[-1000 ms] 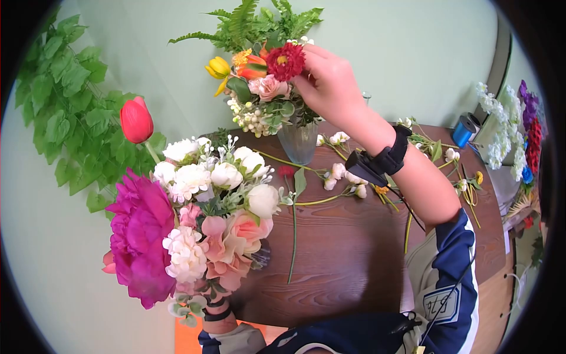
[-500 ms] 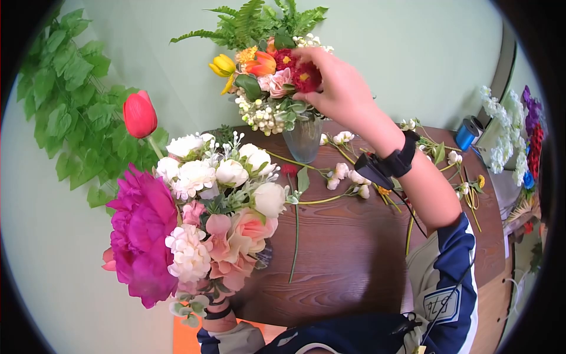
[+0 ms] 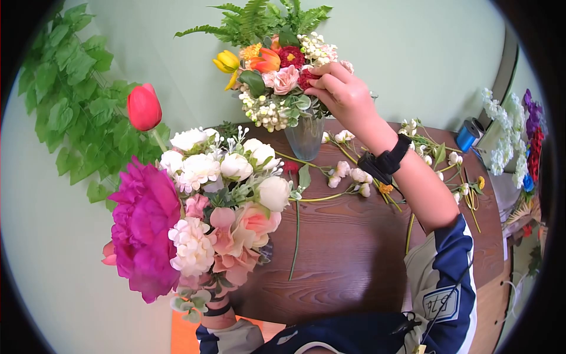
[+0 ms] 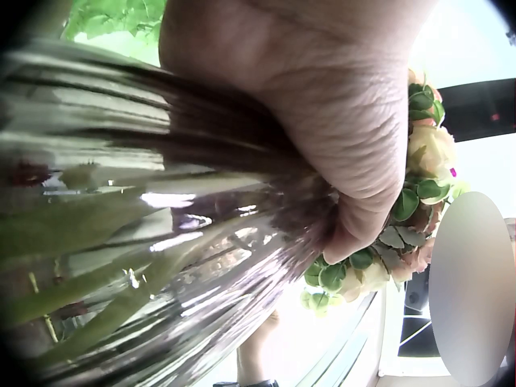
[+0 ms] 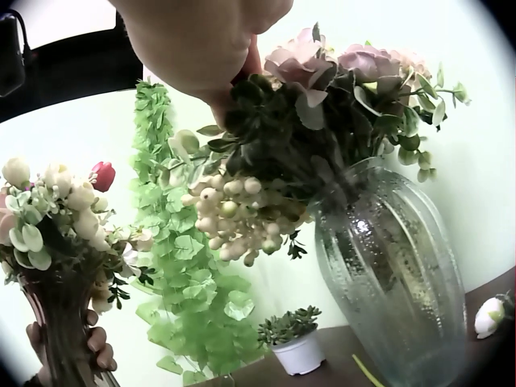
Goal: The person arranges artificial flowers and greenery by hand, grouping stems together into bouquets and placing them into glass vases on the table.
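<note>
My left hand (image 4: 322, 105) grips the neck of a ribbed clear glass vase (image 4: 185, 226) with green stems inside. In the head view the bouquet hides most of that hand: a big magenta peony (image 3: 144, 230), white roses (image 3: 236, 167), a peach rose (image 3: 256, 221) and a tall red tulip (image 3: 144, 107). My right hand (image 3: 348, 97) reaches to the far arrangement and pinches a dark red flower (image 3: 306, 79) at its right side. Beside that flower are another red bloom (image 3: 291, 56), an orange tulip (image 3: 266, 61) and pink roses (image 3: 286, 79). They stand in a second glass vase (image 5: 387, 274).
Loose white flowers (image 3: 342, 171) on stems lie across the brown table (image 3: 348, 248), with a long green stem (image 3: 295, 248) nearer. A blue spool (image 3: 466, 137) stands at the right edge. A small potted plant (image 5: 298, 355) sits behind the far vase. Leafy vines (image 3: 71, 118) hang at left.
My right hand let go of the upper red flower, moved with spread fingers to the one below right, and now pinches it. The left hand and its bouquet stay nearly still.
</note>
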Action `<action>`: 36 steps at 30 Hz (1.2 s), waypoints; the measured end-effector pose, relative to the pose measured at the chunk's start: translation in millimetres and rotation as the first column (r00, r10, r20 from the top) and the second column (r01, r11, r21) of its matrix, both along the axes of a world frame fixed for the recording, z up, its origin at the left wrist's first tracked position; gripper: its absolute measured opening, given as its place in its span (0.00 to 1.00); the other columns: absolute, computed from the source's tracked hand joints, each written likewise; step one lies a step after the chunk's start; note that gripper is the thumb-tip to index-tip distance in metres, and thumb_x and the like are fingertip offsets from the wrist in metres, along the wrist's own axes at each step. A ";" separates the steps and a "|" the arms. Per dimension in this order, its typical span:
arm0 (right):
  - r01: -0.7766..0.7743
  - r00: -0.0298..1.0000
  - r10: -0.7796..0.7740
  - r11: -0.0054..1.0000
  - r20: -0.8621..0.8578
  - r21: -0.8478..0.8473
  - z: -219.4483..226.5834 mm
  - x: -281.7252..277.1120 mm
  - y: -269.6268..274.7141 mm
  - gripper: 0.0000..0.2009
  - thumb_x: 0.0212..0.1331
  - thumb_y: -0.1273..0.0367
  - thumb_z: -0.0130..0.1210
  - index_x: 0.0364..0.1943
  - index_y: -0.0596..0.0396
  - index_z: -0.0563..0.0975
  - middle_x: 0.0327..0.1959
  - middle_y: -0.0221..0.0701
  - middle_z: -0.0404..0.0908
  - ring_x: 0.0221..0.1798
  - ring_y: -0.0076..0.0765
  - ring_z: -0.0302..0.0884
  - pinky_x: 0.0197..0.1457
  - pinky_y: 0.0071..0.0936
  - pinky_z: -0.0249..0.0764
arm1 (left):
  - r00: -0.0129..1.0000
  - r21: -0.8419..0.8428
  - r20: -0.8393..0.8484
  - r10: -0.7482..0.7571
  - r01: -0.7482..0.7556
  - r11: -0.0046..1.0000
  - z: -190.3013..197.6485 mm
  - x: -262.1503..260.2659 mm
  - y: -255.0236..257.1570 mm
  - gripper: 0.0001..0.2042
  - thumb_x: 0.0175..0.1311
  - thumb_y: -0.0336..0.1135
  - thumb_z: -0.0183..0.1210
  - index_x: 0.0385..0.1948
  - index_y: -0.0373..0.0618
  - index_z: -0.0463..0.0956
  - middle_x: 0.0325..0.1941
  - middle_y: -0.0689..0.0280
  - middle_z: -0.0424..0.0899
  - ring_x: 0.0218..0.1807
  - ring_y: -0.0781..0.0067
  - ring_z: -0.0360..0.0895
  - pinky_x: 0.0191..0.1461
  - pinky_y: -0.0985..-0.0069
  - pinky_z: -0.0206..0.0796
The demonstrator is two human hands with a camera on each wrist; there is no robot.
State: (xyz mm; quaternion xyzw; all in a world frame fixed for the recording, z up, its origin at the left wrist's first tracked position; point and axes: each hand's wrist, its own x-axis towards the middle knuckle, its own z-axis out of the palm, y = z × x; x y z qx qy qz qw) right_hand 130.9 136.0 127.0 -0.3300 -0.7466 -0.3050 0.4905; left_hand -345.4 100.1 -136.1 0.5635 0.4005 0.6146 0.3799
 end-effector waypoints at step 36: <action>0.267 0.864 -0.504 0.451 0.004 -0.852 -136.0 89.3 -145.8 0.20 0.40 0.69 0.63 0.39 0.59 0.69 0.37 0.44 0.75 0.42 0.53 0.73 0.44 0.40 0.70 | 0.988 0.087 -0.134 0.076 -0.065 0.994 62.9 94.4 -39.8 0.35 0.44 0.31 0.64 0.59 0.42 0.58 0.58 0.64 0.65 0.57 0.65 0.62 0.62 0.72 0.51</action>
